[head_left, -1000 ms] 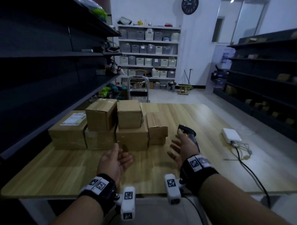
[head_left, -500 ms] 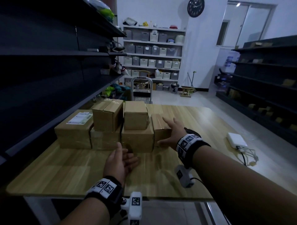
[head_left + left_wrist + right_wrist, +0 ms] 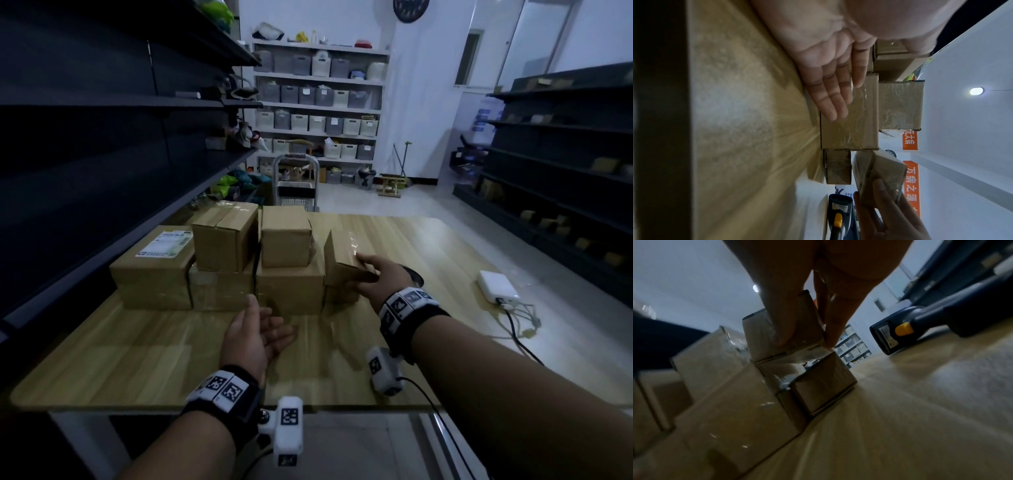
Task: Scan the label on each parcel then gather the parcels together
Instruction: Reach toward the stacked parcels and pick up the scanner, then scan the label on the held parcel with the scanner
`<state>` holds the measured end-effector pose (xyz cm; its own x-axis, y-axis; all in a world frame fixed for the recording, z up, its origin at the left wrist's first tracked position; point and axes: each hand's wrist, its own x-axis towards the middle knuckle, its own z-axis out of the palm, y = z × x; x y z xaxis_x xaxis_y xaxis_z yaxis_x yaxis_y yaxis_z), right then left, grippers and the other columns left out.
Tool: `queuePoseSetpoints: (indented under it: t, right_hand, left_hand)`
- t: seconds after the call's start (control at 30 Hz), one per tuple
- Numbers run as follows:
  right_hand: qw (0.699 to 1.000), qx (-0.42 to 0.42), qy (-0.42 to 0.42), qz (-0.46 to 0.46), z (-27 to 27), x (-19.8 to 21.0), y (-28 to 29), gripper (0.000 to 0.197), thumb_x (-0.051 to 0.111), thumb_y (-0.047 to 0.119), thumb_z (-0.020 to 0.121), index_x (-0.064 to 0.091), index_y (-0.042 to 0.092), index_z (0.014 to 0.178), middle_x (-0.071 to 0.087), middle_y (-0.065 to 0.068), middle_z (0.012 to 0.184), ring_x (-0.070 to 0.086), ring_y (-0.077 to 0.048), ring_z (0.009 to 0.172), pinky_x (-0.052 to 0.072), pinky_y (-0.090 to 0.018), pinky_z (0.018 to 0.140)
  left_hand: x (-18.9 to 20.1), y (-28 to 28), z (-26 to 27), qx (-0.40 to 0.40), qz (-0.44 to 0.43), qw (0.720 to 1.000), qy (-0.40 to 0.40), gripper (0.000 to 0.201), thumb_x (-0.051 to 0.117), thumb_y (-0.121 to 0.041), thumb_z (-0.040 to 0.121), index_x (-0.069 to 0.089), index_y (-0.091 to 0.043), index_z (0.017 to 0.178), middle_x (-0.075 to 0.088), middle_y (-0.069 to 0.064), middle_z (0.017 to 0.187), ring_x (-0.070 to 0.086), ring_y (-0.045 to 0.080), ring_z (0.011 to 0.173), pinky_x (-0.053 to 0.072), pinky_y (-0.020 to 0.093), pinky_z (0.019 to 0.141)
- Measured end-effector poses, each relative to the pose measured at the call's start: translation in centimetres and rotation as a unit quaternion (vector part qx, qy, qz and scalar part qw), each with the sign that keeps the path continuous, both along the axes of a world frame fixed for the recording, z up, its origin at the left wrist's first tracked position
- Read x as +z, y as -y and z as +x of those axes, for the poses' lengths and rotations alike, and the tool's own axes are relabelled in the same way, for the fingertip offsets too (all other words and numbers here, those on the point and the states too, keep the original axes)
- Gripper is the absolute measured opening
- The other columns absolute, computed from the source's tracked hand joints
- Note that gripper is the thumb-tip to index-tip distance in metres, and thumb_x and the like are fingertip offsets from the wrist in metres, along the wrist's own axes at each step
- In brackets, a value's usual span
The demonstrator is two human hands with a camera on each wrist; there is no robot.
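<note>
Several brown cardboard parcels [image 3: 289, 291] stand stacked in two layers at the left back of the wooden table [image 3: 137, 359]; the leftmost [image 3: 154, 270] carries a white label. My right hand [image 3: 366, 269] grips the small top parcel [image 3: 340, 255] at the stack's right end, thumb on one face and fingers on the other, and it sits tilted above the box under it [image 3: 818, 386]. My left hand [image 3: 274, 329] hovers open, palm up, just before the stack, fingers straight [image 3: 830, 97]. The dark scanner [image 3: 896, 332] with a yellow trigger lies on the table behind my right wrist.
A white adapter box [image 3: 498, 291] with cables lies at the table's right side. Dark shelving [image 3: 102, 171] runs close along the left edge, more shelving stands across the aisle at right. A cart [image 3: 296, 192] stands beyond the far edge.
My right hand left the scanner on the table, reached left to the small top parcel, gripped it and tipped it up. My left hand has stayed open before the stack.
</note>
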<state>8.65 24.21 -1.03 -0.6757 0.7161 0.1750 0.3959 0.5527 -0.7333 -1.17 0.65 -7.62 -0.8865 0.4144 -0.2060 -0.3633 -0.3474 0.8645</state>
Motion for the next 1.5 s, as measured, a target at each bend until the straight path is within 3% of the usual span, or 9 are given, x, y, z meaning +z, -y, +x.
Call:
queuePoseSetpoints:
  t: [0.1,0.3,0.43,0.53,0.67,0.9,1.07,1.27,1.5]
  right_hand:
    - [0.992,0.003,-0.088,-0.094,1.8,-0.4,0.7,0.069,0.09,0.024,0.084,0.062,0.038,0.145,0.064,0.003,0.139,0.062,-0.023,0.13,0.052,-0.032,0.103]
    - [0.913,0.015,-0.273,-0.303,6.0,-0.8,1.1,0.065,0.09,0.006,0.08,0.068,0.025,0.138,0.078,-0.005,0.126,0.077,-0.023,0.109,0.064,-0.046,0.096]
    - [0.86,0.022,-0.334,-0.385,7.9,-0.6,0.3,0.05,0.086,-0.001,0.082,0.072,0.021,0.125,0.082,-0.011,0.111,0.079,-0.033,0.1,0.065,-0.048,0.089]
    - [0.881,0.017,-0.316,-0.351,8.7,-1.1,0.3,0.038,0.087,0.02,0.086,0.075,0.028,0.121,0.083,-0.005,0.105,0.077,-0.023,0.083,0.06,-0.04,0.072]
    - [0.877,0.035,-0.309,-0.367,9.5,-2.6,-0.1,0.061,0.089,0.053,0.066,0.077,0.022,0.117,0.075,-0.003,0.084,0.044,-0.019,0.062,0.036,-0.031,0.055]
    - [0.865,0.023,-0.245,-0.436,13.1,-3.7,-0.2,0.032,0.075,0.046,0.092,0.077,0.022,0.113,0.076,-0.002,0.091,0.059,-0.023,0.085,0.036,-0.032,0.059]
    - [0.862,-0.035,-0.202,-0.463,14.6,-4.8,-0.5,0.035,0.073,0.046,0.094,0.078,0.02,0.117,0.08,-0.012,0.108,0.068,-0.029,0.101,0.048,-0.038,0.077]
    - [0.839,-0.111,-0.233,-0.48,14.9,-4.9,-2.4,0.026,0.074,0.035,0.099,0.078,0.015,0.113,0.077,-0.02,0.12,0.067,-0.035,0.098,0.052,-0.037,0.065]
    - [0.883,-0.182,-0.186,-0.391,13.9,-2.3,-7.3,0.032,0.077,0.037,0.095,0.071,0.012,0.114,0.075,-0.008,0.11,0.069,-0.026,0.098,0.054,-0.041,0.075]
  left_hand:
    - [0.3,0.2,0.2,-0.003,-0.005,1.0,0.003,0.055,0.051,-0.055,0.111,0.062,-0.002,0.125,0.07,0.026,0.113,0.075,0.04,0.094,0.065,0.053,0.082]
    - [0.7,-0.3,1.7,-0.014,-0.032,0.999,-0.018,0.041,0.066,-0.044,0.107,0.07,-0.004,0.117,0.077,0.027,0.111,0.074,0.036,0.091,0.058,0.069,0.105]
    - [1.8,-2.8,3.7,-0.055,-0.017,0.998,0.006,0.032,0.068,-0.034,0.107,0.071,-0.003,0.116,0.079,0.026,0.112,0.074,0.036,0.094,0.056,0.064,0.109]
    - [2.8,-5.6,5.2,-0.094,-0.019,0.995,0.023,0.029,0.066,-0.035,0.108,0.07,-0.006,0.113,0.077,0.021,0.121,0.073,0.034,0.111,0.057,0.057,0.107]
    - [3.6,-9.1,5.6,-0.143,-0.017,0.988,0.055,0.045,0.067,-0.047,0.107,0.068,-0.008,0.131,0.074,0.014,0.131,0.069,0.03,0.124,0.055,0.046,0.106]
    - [3.7,-12.5,6.6,-0.183,0.03,0.974,0.133,0.048,0.064,-0.048,0.108,0.071,-0.011,0.137,0.071,0.014,0.139,0.066,0.033,0.131,0.052,0.049,0.107]
    - [1.9,-12.8,7.2,-0.159,0.03,0.973,0.163,0.043,0.071,-0.029,0.104,0.068,-0.004,0.14,0.077,0.016,0.126,0.077,0.038,0.109,0.064,0.05,0.092]
    - [1.6,-12.4,6.5,-0.138,0.031,0.981,0.135,0.038,0.075,-0.015,0.099,0.07,0.004,0.132,0.084,0.017,0.099,0.082,0.032,0.083,0.069,0.039,0.064]
    - [1.0,-12.0,5.1,-0.184,-0.004,0.98,0.076,0.049,0.08,-0.022,0.098,0.066,0.004,0.137,0.083,0.021,0.107,0.08,0.04,0.108,0.06,0.059,0.107]
